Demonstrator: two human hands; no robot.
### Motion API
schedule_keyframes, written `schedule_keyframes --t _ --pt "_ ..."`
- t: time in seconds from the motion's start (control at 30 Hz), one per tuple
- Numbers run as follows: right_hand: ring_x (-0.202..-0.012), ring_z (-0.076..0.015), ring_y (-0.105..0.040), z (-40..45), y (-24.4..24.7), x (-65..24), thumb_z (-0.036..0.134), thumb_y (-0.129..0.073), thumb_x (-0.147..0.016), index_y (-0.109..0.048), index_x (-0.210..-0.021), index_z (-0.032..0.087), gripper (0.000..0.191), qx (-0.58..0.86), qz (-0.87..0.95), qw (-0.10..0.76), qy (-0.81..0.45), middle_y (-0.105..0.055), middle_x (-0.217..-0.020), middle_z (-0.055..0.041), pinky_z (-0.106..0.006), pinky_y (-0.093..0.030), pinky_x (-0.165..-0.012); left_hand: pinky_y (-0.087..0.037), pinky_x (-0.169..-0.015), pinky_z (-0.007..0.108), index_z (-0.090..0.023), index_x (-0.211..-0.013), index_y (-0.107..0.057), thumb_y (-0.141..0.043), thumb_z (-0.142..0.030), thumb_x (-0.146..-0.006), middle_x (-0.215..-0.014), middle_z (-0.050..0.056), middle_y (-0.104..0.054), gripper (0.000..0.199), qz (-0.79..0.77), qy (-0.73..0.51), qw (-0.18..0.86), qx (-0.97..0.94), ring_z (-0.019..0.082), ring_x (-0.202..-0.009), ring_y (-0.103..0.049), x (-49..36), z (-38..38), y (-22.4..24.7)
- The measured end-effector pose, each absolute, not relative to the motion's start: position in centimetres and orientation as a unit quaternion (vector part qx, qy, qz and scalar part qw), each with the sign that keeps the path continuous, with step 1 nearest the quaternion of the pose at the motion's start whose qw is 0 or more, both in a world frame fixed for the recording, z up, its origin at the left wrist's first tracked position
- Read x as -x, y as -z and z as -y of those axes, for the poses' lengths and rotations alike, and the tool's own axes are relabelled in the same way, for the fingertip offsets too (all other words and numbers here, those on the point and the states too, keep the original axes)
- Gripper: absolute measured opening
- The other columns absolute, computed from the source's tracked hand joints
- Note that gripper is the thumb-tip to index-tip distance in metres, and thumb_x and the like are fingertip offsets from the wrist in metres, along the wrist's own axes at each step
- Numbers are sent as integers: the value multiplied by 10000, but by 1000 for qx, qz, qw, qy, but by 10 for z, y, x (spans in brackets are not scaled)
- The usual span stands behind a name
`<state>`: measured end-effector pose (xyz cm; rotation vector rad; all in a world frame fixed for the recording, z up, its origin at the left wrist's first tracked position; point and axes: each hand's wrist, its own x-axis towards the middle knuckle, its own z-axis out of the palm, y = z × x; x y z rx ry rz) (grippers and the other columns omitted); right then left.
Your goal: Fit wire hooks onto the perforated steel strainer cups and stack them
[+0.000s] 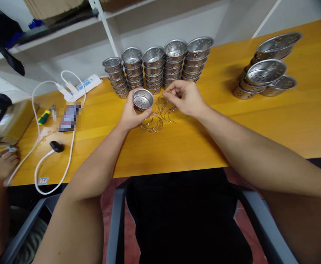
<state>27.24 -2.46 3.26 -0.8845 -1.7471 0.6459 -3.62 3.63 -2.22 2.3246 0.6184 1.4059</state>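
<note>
My left hand (131, 113) is wrapped around a small perforated metal cup (143, 99), held upright with its open top toward me. Just to the right, my right hand (186, 97) is closed in a pinch, with what looks like a thin curved wire at its fingertips. Below and between both hands lies a loose heap of thin curved metal wires (156, 124) on the wooden table (177, 150). Behind them stand several stacks of the same kind of perforated cups (153, 68).
More stacked perforated cups (265, 73) stand at the right. On the left are a power strip (86, 86) with white cables, a phone (69, 118), a black plug-like device (56, 146) and a cardboard box (20, 123). Another person's hand (2, 163) rests at the far left.
</note>
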Motion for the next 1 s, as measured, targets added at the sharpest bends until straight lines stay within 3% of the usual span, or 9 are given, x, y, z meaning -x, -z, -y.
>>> schedule_keyframes --t 0.1,0.27,0.37,0.6,0.77,1.0 --pt "-660 -175 -456 25 -33 -271 657 -970 -1095 -743 -1031 271 453 375 722 519 -261 -548 -721 12 -362 -389 -611 -676 -1363 587 -354 -1810 -513 -966 -859 -1045 -1681 150 -709 1022 -216 -491 175 -826 387 -1570 -790 35 -33 19" --pt "-621 -159 -417 29 -37 -271 643 -961 -1080 -728 -1020 269 445 369 730 507 -272 -523 -671 32 -342 -340 -596 -685 -1328 605 -311 -1597 -703 -1093 -891 -888 -1505 116 -761 995 -253 -476 141 -831 381 -1443 -810 35 -21 5" --pt "-621 -160 -393 33 -42 -269 658 -950 -1091 -737 -1054 271 443 363 728 509 -282 -492 -668 42 -335 -300 -597 -703 -1294 607 -282 -1489 -739 -1138 -886 -826 -1408 100 -773 982 -266 -477 140 -826 369 -1362 -825 33 -16 1" --pt "-592 -150 -353 49 -50 -251 621 -862 -1145 -743 -1131 261 380 330 735 514 -295 -440 -647 70 -342 -295 -630 -728 -1260 583 -273 -1562 -665 -1121 -928 -831 -1432 104 -803 1083 -286 -470 199 -811 348 -1324 -869 21 -15 12" --pt "-621 -170 -413 51 -47 -243 586 -888 -1124 -745 -1123 270 347 364 731 496 -296 -461 -667 54 -351 -347 -638 -721 -1287 594 -287 -1614 -645 -1116 -951 -814 -1501 125 -793 1141 -276 -457 223 -816 376 -1398 -863 14 -10 13" --pt "-632 -171 -431 50 -48 -244 608 -903 -1109 -741 -1038 264 388 386 722 503 -278 -497 -665 41 -353 -351 -630 -703 -1309 564 -294 -1691 -571 -1140 -835 -880 -1569 136 -763 1129 -260 -432 227 -833 368 -1433 -834 12 -2 9"
